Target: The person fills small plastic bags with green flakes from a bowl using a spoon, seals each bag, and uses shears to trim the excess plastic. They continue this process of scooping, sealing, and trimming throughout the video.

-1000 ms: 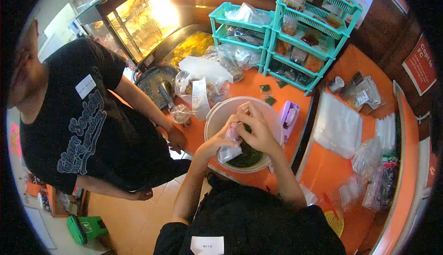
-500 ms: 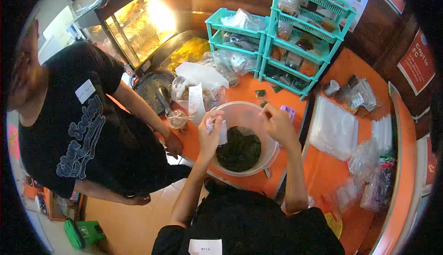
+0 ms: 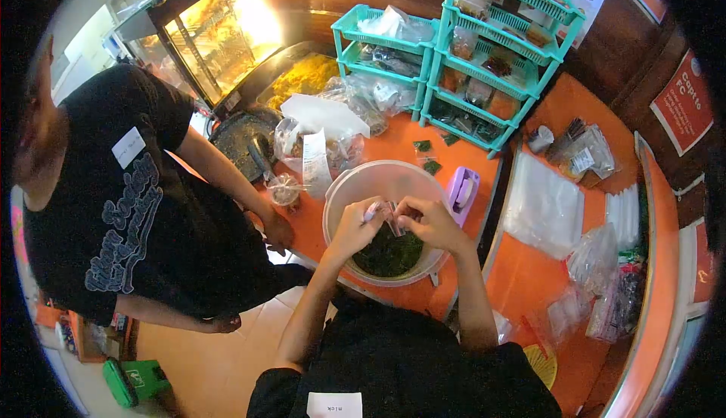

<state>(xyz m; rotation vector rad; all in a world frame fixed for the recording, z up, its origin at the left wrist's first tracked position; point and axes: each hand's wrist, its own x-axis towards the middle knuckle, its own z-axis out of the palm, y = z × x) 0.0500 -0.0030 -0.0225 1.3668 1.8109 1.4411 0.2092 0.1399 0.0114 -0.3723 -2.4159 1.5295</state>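
Both hands meet above a large translucent tub (image 3: 336, 191) holding dark green dried leaf flakes (image 3: 386, 259). My left hand (image 3: 355, 229) is closed on a small clear plastic bag (image 3: 395, 221); a whitish piece also shows between its fingers, too small to name. With finger and thumb, my right hand (image 3: 435, 225) pinches the bag's other side. Behind the tub lie small packets of green flakes (image 3: 432, 166). A purple sealer-like device (image 3: 463, 191) rests just right of the tub.
Teal tiered racks (image 3: 491, 63) stand at the back. A co-worker in black (image 3: 151, 191) stands at left, one hand by the counter. Stacked clear bags (image 3: 544, 205) lie at right. A lit display case (image 3: 223, 36) and yellow food (image 3: 302, 82) are behind.
My right hand has come down and left to meet my left hand, which moved slightly right and lower. Both now grip the small bag over the tub. The purple device shows more fully.
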